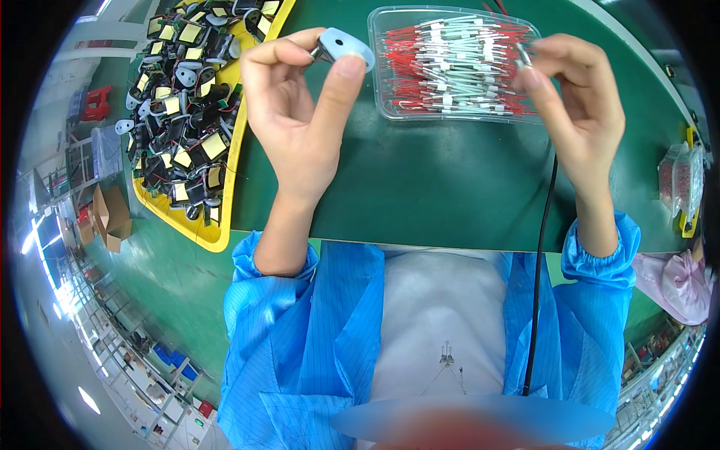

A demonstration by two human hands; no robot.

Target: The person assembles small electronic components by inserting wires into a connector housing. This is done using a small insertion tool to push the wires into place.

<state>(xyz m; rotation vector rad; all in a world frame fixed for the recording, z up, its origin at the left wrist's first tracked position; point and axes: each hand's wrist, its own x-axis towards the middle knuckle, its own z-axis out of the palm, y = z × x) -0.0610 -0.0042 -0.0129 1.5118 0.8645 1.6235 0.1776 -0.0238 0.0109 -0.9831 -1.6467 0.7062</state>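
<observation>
My left hand [300, 127] is raised at the left of the table, pinching a grey-blue rounded plastic part [346, 46] with a dark hole between thumb and fingers. A bit of metal shows on that part's left side. Over the right end of a clear plastic box [459, 117], my right hand [585, 112] pinches a small, thin, pale piece [523, 54], too small to name surely. Inside the box lie many short wires [457, 64] with red ends, pale middles and white tags. Both hands are apart from each other.
A yellow tray [235, 169] at the left is heaped with small black and grey assemblies [180, 105] bearing yellow pads. A black cable [546, 217] runs over the green table's [435, 187] front edge. Clear boxes [681, 180] stand at far right, near a pink-sleeved arm [675, 281].
</observation>
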